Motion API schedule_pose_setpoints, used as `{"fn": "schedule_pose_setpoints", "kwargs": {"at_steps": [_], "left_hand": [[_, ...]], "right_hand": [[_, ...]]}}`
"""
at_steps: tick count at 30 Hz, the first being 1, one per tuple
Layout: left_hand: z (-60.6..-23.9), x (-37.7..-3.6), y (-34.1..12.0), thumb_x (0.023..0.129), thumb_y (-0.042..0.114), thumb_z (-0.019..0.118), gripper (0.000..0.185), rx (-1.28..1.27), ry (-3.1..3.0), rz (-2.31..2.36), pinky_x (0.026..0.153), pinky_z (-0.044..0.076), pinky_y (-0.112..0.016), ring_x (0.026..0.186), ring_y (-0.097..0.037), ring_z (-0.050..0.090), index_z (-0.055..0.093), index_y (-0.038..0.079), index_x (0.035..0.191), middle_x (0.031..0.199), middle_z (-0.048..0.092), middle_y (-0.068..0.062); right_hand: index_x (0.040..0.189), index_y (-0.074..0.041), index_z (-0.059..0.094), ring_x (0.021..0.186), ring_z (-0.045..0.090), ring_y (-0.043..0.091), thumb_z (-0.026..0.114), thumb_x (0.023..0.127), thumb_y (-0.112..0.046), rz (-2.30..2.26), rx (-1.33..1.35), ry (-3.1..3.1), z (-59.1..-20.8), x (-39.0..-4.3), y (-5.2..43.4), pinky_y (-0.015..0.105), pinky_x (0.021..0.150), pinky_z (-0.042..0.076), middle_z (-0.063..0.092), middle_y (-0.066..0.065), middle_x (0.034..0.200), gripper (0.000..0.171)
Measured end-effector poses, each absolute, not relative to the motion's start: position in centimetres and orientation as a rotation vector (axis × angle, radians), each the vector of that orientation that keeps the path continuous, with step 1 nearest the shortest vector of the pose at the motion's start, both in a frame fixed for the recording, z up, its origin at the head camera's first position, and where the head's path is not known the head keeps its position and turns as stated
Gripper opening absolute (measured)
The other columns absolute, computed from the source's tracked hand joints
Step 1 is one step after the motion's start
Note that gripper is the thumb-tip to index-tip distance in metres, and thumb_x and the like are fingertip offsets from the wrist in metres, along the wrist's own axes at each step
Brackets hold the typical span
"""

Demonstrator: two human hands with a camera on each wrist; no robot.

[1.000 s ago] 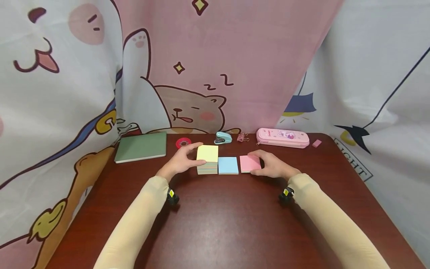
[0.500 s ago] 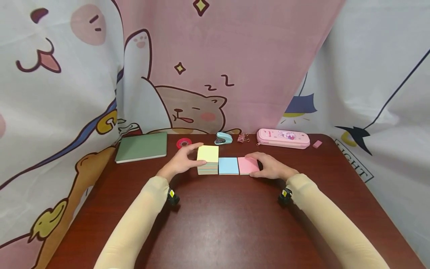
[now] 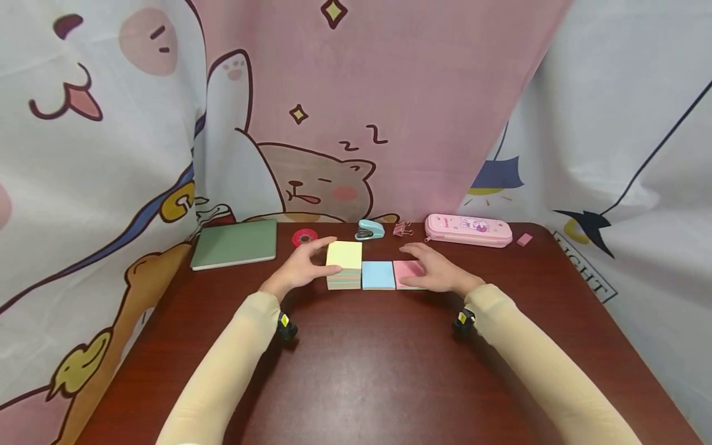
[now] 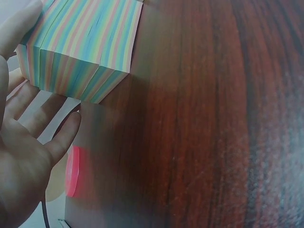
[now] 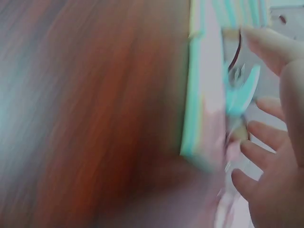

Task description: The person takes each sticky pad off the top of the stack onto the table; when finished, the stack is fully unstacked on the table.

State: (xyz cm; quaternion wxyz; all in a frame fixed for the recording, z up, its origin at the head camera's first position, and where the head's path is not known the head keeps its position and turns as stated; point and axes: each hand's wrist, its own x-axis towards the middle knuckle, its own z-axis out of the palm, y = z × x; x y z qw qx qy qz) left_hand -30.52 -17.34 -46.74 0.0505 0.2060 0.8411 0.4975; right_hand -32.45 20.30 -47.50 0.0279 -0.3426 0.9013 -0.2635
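My left hand [image 3: 297,266] holds a tall block of sticky notes [image 3: 343,254] by its left side, thumb at the front and fingers behind. The block has a yellow top, and the left wrist view shows its striped pastel edges [image 4: 83,42]. To its right lie a low blue sticky-note pad [image 3: 378,275] and a low pink pad [image 3: 403,271], side by side in a row. Over the pink pad hovers my right hand [image 3: 445,272], fingers spread, covering its right part. The right wrist view is blurred; the fingers there appear apart from the pads.
Along the back of the brown table [image 3: 356,371] are a green notebook [image 3: 235,244], a red tape roll [image 3: 304,237], a light-blue stapler [image 3: 371,229], pink binder clips [image 3: 402,229], a pink pencil case [image 3: 469,229] and a pink eraser [image 3: 525,239]. Printed curtains hang behind.
The pink pad slid left against the blue pad with my right hand on it. Then the right hand loosened and moved left over the pad. My left hand stayed on the block.
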Motion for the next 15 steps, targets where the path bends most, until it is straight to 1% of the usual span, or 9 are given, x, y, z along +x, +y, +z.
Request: {"fn": "schedule_pose_setpoints", "kwargs": {"at_steps": [5, 8, 10, 12, 15], "left_hand": [[-46.9, -30.5, -17.6, 0.087, 0.029, 0.089, 0.085, 0.614, 2.567, 1.506, 0.108, 0.053, -0.048, 0.136, -0.034, 0.057, 0.047, 0.011, 0.158, 0.145, 0.060, -0.012], [-46.9, -30.5, -17.6, 0.088, 0.028, 0.089, 0.084, 0.622, 2.560, 1.515, 0.108, 0.053, -0.049, 0.134, -0.034, 0.058, 0.047, 0.010, 0.158, 0.144, 0.061, -0.012], [-47.0, -30.6, -17.6, 0.088, 0.028, 0.088, 0.084, 0.636, 2.551, 1.523, 0.109, 0.053, -0.049, 0.133, -0.034, 0.059, 0.046, 0.010, 0.158, 0.144, 0.061, -0.012], [-47.1, -30.6, -17.6, 0.089, 0.027, 0.088, 0.083, 0.657, 2.543, 1.530, 0.109, 0.052, -0.049, 0.132, -0.034, 0.060, 0.045, 0.009, 0.158, 0.143, 0.060, -0.012], [-47.2, -30.7, -17.7, 0.089, 0.024, 0.087, 0.085, 0.688, 2.540, 1.543, 0.109, 0.052, -0.050, 0.132, -0.034, 0.060, 0.042, 0.009, 0.159, 0.144, 0.058, -0.013]], "right_hand": [[0.156, -0.002, 0.046, 0.150, 0.040, 0.033, 0.078, 0.092, -0.047, -0.860, -1.103, 2.817, -45.6, -32.2, 15.7, 0.054, 0.124, 0.032, 0.046, 0.017, 0.159, 0.084], [0.156, -0.004, 0.045, 0.151, 0.039, 0.032, 0.075, 0.095, -0.047, -0.876, -1.179, 2.805, -44.6, -32.2, 13.1, 0.054, 0.123, 0.033, 0.044, 0.018, 0.160, 0.080], [0.156, -0.002, 0.045, 0.152, 0.038, 0.032, 0.074, 0.096, -0.047, -0.869, -1.232, 2.794, -44.2, -32.1, 11.6, 0.054, 0.123, 0.034, 0.042, 0.019, 0.161, 0.080], [0.156, 0.000, 0.044, 0.152, 0.037, 0.033, 0.075, 0.096, -0.045, -0.862, -1.265, 2.783, -43.8, -32.1, 10.5, 0.054, 0.123, 0.034, 0.043, 0.021, 0.161, 0.080], [0.156, 0.001, 0.045, 0.151, 0.039, 0.033, 0.078, 0.095, -0.044, -0.834, -1.274, 2.774, -43.6, -32.1, 9.2, 0.052, 0.123, 0.035, 0.047, 0.019, 0.159, 0.083]]}}
